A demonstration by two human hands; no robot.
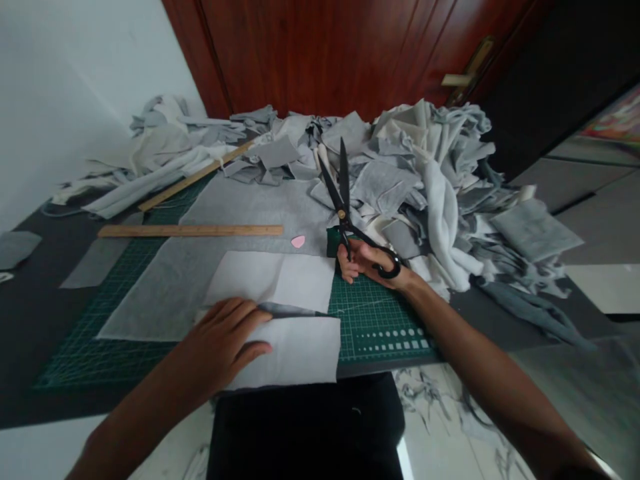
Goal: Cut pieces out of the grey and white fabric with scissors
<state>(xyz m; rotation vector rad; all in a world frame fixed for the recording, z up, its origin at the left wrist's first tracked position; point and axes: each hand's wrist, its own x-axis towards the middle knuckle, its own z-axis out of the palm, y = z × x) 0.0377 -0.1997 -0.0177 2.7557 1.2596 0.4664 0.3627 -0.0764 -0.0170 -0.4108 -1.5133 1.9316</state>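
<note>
My right hand point(367, 261) grips a pair of black fabric scissors point(342, 215) by its handles. The blades are spread and point away from me, over the heap of cloth. My left hand point(227, 337) lies flat with its thumb apart, resting across two white cloth pieces. One white piece point(305, 350) is near the table's front edge; the other white piece point(300, 280) lies just beyond it, with a narrow dark gap between. Under them spreads a larger grey cloth point(155, 287) on a green cutting mat point(375, 310). A pink tailor's chalk point(298, 241) sits on the grey cloth.
A wooden ruler point(190, 231) lies across the grey cloth, and another wooden ruler point(195, 177) slants behind it. Grey and white scraps point(385, 183) pile along the back and right. A brown door point(310, 53) stands behind the table. More scraps litter the floor.
</note>
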